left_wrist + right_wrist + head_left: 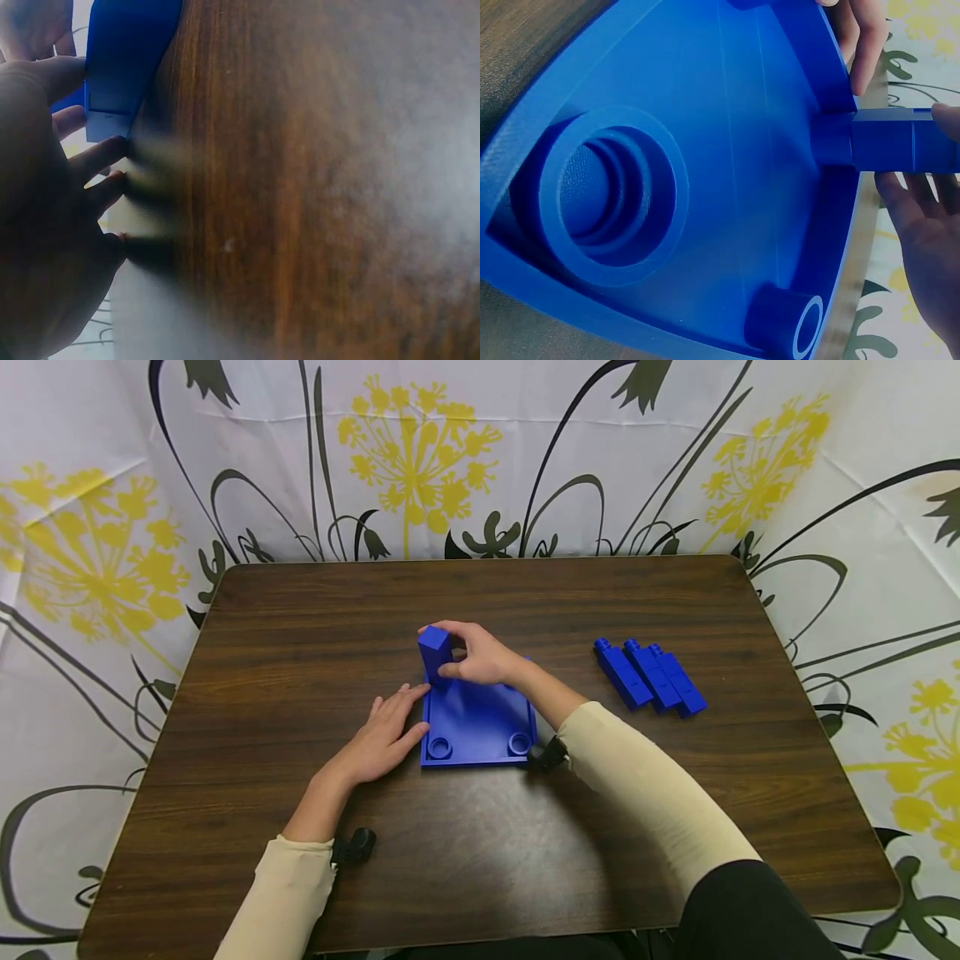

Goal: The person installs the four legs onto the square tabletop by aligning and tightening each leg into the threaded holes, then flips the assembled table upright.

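On my feed the R hand (pixel 476 653) pinches an upright blue square-section plastic leg (pixel 434 652) at the upper-left corner of a shallow blue plastic tray (pixel 480 718), ctr frame. L hand (pixel 386 735), fingers nearly straight, rests against the tray's left edge. I'd turn the leg plumb w/ even pressure, bracing the tray flat on the brown wood-grain counter (pixel 300 618); 3 matching blue legs (pixel 652 678) lie mid-right.

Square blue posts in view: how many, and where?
4. Upright post at the far-left corner of the blue tray, held by the right hand. Lying alongside on the table, right side: left post, middle post, right post.
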A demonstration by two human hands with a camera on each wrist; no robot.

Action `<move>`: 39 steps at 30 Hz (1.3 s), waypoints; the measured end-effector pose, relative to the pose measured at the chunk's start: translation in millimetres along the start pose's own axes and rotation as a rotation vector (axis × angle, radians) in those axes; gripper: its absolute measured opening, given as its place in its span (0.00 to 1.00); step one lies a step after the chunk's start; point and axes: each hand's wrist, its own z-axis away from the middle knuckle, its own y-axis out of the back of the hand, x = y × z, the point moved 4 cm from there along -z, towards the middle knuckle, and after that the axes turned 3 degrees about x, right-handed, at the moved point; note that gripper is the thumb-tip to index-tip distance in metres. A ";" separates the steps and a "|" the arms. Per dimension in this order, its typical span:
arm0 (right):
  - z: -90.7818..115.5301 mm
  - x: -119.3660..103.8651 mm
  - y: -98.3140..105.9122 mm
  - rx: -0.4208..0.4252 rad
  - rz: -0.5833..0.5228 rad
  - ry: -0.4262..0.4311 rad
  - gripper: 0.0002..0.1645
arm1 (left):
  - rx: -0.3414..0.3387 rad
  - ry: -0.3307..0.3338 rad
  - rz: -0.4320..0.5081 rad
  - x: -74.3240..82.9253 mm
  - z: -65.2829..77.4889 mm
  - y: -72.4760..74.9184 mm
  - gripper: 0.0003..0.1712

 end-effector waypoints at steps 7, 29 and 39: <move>0.0 2.3 1.3 0.050 0.096 -0.018 0.34 | -0.005 0.003 -0.002 1.2 -0.2 0.6 0.34; 2.1 1.8 -1.9 0.177 0.381 -0.087 0.24 | -0.012 0.009 -0.008 0.0 -1.0 0.5 0.34; 3.5 0.5 -3.7 0.214 0.471 -0.138 0.26 | -0.007 0.002 -0.008 0.5 -0.3 0.6 0.34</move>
